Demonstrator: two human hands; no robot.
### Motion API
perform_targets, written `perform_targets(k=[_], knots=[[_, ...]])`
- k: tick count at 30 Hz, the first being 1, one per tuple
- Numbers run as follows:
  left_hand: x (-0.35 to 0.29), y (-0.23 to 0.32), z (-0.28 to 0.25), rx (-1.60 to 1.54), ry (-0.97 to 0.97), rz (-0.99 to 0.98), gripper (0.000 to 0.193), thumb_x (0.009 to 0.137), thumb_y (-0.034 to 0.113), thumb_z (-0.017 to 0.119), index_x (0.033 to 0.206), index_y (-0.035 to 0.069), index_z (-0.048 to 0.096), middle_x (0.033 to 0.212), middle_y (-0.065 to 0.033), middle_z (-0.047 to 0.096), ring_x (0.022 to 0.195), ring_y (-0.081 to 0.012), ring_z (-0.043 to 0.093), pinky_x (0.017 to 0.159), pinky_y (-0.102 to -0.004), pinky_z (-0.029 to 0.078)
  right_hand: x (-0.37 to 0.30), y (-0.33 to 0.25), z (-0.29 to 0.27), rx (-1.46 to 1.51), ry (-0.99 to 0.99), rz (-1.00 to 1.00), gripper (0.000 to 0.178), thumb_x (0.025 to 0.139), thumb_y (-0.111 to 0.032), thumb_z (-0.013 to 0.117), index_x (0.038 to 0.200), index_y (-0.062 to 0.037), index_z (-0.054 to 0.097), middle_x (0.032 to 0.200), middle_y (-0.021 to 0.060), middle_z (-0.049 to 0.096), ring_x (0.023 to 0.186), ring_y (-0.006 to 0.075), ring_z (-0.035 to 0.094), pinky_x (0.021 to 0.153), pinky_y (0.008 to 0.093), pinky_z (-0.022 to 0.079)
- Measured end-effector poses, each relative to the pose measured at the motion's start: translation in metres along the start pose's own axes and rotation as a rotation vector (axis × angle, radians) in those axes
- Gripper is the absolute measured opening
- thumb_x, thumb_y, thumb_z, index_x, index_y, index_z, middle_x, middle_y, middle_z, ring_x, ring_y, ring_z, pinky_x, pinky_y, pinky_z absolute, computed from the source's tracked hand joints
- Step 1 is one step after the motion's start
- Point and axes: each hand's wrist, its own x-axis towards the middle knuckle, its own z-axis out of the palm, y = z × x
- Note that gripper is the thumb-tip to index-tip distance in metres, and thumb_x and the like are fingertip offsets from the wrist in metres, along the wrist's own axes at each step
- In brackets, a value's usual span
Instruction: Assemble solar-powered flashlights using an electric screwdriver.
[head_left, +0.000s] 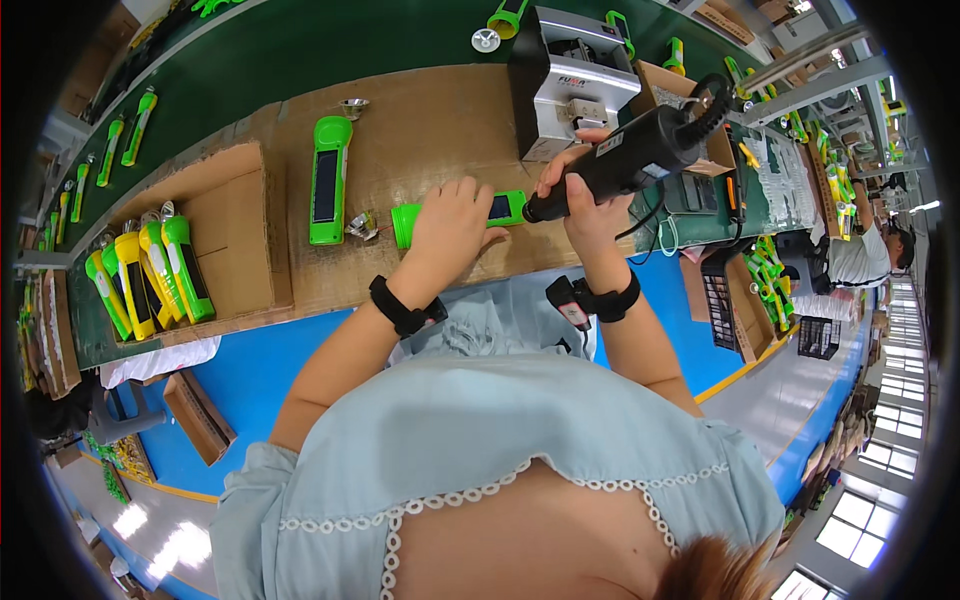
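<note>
My left hand [452,230] is closed over a green flashlight body [405,226] with a dark panel, pressing it flat on the cardboard sheet [420,130]. In my right hand [592,215] is a black electric screwdriver [630,165], held nearly level. Its tip meets the right end of the flashlight body; the exact contact point is too small to make out. Left of my left hand lies another green flashlight [328,185], and a silvery reflector piece with wires [362,226] sits between the two. A second reflector [354,108] rests beyond that flashlight's head.
A cardboard box [272,225] with several green and yellow flashlights stands at the left. A silver-and-black machine [575,85] is at the back, beside an open box of small metal parts [715,150]. More flashlights [140,125] lie on the green bench. A person [865,250] works far right.
</note>
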Motion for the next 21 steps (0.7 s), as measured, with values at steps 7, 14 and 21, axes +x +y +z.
perform_targets(k=[7, 14, 21], knots=[[0.01, 0.011, 0.001, -0.09, 0.028, -0.056, 0.048, 0.069, 0.038, 0.074, 0.099, 0.006, 0.056, 0.089, -0.0095, 0.054, 0.086, -0.0269, 0.054, 0.072, -0.0377, 0.041, 0.022, -0.016, -0.005, -0.02, -0.057, 0.012, 0.069, 0.083, -0.023, 0.069, 0.132, 0.003, 0.028, 0.072, 0.0104, 0.056, 0.061, 0.0204, 0.059, 0.058, 0.0321, 0.05], [0.01, 0.012, 0.002, -0.059, 0.001, -0.044, 0.052, 0.069, 0.036, 0.075, 0.105, 0.005, 0.056, 0.091, -0.0102, 0.052, 0.087, -0.027, 0.052, 0.073, -0.0372, 0.041, 0.026, -0.018, -0.016, 0.098, -0.128, 0.04, 0.069, 0.081, -0.027, 0.071, 0.13, -0.001, 0.03, 0.07, 0.0099, 0.055, 0.059, 0.0214, 0.057, 0.059, 0.0333, 0.05], [0.01, 0.009, 0.005, -0.075, -0.019, 0.002, 0.052, 0.071, 0.036, 0.073, 0.107, 0.002, 0.055, 0.093, -0.0117, 0.052, 0.089, -0.0274, 0.051, 0.076, -0.037, 0.04, 0.072, -0.041, -0.037, -0.066, 0.16, -0.31, 0.065, 0.083, -0.028, 0.068, 0.13, -0.0003, 0.031, 0.074, 0.0107, 0.055, 0.061, 0.0228, 0.057, 0.059, 0.0373, 0.05]])
